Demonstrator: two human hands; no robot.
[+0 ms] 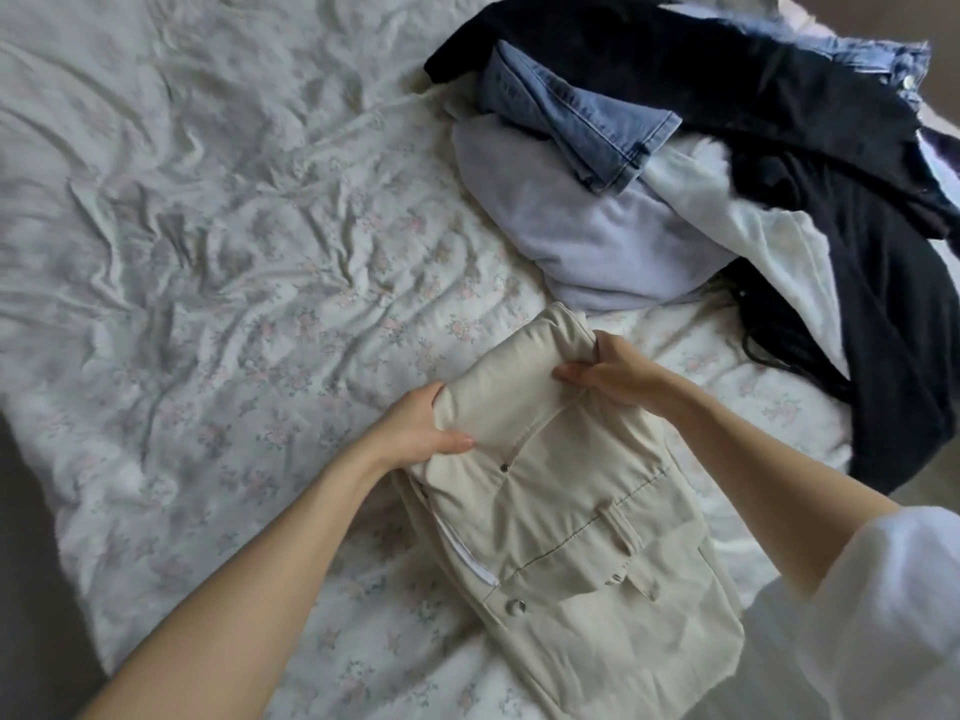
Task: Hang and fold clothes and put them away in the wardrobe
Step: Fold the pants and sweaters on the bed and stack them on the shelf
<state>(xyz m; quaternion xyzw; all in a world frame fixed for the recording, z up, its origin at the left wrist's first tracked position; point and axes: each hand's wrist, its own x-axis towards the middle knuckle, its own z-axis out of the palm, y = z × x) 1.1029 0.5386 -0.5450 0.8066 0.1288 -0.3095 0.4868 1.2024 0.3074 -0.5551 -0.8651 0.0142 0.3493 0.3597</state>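
Cream trousers (545, 511) sit near-centre on the bed (208, 252), legs folded up over the waistband, so this fold looks nearly done. Left hand (421, 428) grips the fold's left edge, thumb on top, fingers (457, 443) tucked under. Right hand (613, 374) pinches the far right corner. Far right, a heap waits: denim jeans (582, 127), lilac top (597, 241), dark garments (831, 210). Nothing hung or stowed that I can see; no wardrobe in view.

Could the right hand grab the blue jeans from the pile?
Probably yes, but not yet: the right hand is busy gripping the beige trousers. The blue jeans lie uncovered on top of the pile beyond it.
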